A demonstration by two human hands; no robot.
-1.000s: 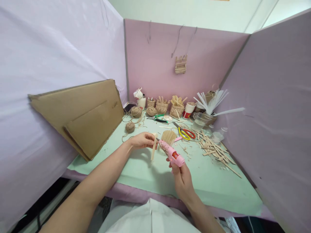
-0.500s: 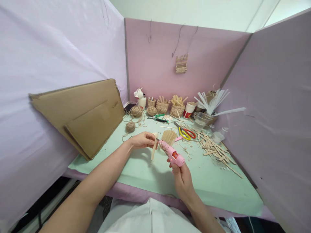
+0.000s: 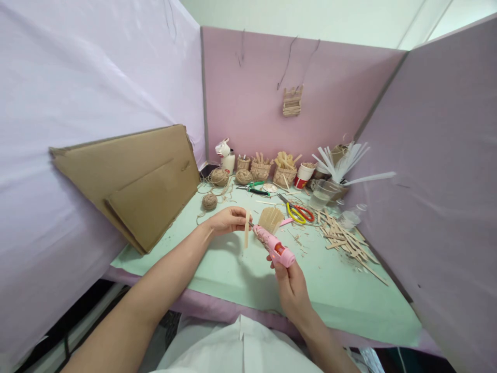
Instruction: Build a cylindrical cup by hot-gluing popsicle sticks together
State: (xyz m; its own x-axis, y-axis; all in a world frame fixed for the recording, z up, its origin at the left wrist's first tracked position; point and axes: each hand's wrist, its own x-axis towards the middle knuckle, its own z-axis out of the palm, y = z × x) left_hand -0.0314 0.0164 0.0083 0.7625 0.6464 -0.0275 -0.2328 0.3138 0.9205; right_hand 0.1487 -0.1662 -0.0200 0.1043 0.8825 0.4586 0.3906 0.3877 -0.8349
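Note:
Over the middle of the table, my left hand pinches a thin flat wooden stick, which stands nearly upright between the fingertips. My right hand is wrapped round the handle of a pink glue gun. Its nozzle points up and left and meets or nearly meets the stick; I cannot tell whether they touch. Just behind the glue gun lies a fan-shaped piece made of wooden strips, partly covered by the gun. A pink strip lies beside that piece.
Scissors with yellow and red handles lie right of centre. A heap of wooden sticks covers the right side. Twine balls, pliers and small baskets line the back. Cardboard sheets lean at left.
The stick in my left hand has turned from slanted to nearly upright. My left hand has shifted slightly, while the glue gun in my right hand stays about where it was.

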